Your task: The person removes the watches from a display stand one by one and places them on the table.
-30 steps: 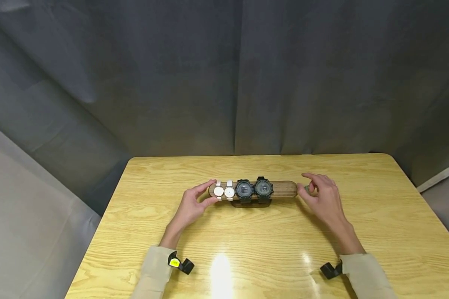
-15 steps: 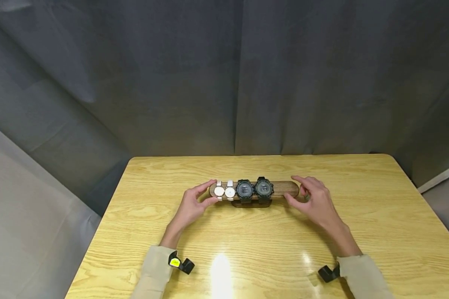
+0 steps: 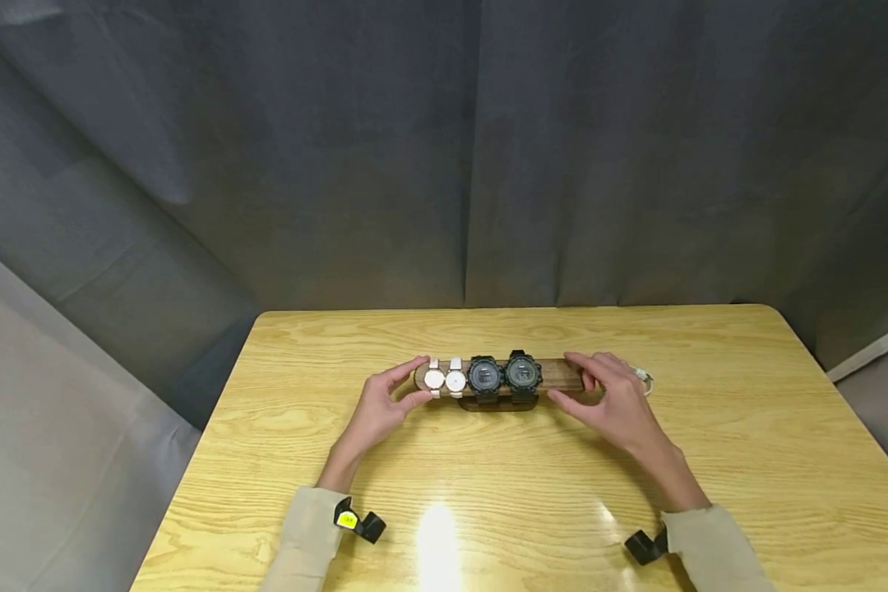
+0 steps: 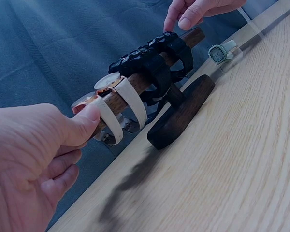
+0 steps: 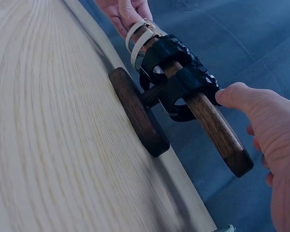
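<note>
A dark wooden watch stand (image 3: pixel 562 376) carries two white-strapped watches (image 3: pixel 455 381) on its left part. Two chunky black digital watches (image 3: pixel 522 372) sit side by side at its middle. My left hand (image 3: pixel 381 404) pinches the bar's left end, thumb in front beside the outermost white strap (image 4: pixel 108 121). My right hand (image 3: pixel 616 404) reaches around the bar's right end with thumb and index finger spread apart, close to the outer black watch. In the right wrist view the thumb (image 5: pixel 237 94) overlaps that watch's edge. The other right fingers are mostly hidden behind the hand.
A pale green watch (image 4: pixel 221 54) lies on the wooden table (image 3: pixel 503 485), just right of my right hand in the head view. The stand's dark base (image 4: pixel 183 111) rests on the table. A grey curtain (image 3: pixel 355 164) hangs along the back edge.
My right hand has moved left, from beyond the stand's right end to around it. The pale green watch on the table now shows beside the hand. My left hand keeps its place.
</note>
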A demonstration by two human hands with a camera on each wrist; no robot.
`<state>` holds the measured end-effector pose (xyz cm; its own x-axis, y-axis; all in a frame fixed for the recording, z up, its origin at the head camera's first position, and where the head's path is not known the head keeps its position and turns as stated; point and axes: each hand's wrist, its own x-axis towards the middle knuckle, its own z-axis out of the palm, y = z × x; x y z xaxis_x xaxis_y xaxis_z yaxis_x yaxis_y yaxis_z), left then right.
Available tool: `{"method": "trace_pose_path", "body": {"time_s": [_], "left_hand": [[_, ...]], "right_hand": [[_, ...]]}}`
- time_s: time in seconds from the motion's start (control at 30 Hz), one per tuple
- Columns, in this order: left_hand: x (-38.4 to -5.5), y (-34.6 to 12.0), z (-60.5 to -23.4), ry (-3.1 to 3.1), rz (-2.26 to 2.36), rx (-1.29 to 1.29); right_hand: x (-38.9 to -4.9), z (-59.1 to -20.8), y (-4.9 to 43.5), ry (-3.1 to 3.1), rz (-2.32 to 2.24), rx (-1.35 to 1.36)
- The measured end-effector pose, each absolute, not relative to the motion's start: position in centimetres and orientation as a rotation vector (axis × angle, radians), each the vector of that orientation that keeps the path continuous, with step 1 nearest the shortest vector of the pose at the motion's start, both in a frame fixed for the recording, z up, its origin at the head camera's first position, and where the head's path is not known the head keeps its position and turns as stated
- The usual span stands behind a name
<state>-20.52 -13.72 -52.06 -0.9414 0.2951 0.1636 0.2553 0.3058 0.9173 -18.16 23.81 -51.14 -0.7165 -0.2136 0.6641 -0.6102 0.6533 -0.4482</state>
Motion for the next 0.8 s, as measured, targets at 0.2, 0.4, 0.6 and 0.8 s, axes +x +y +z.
{"method": "trace_pose_path", "body": {"time_s": [0.2,0.4,0.6,0.8], "left_hand": [[-20.6,-13.4,-52.1,2.495,1.764,0.517],[-20.7,-13.4,-52.4,2.483,1.780,0.519],[-20.7,-13.5,-52.2,2.489,1.765,0.519],[-20.6,-13.8,-52.1,2.496,1.761,0.499]], "right_hand": [[-17.9,-51.0,23.3,-2.306,0.905,0.634],[-17.9,-50.9,22.6,-2.308,0.913,0.656],[-18.2,-51.0,22.0,-2.290,0.921,0.682],[-18.5,-51.1,21.1,-2.294,0.920,0.679]]}}
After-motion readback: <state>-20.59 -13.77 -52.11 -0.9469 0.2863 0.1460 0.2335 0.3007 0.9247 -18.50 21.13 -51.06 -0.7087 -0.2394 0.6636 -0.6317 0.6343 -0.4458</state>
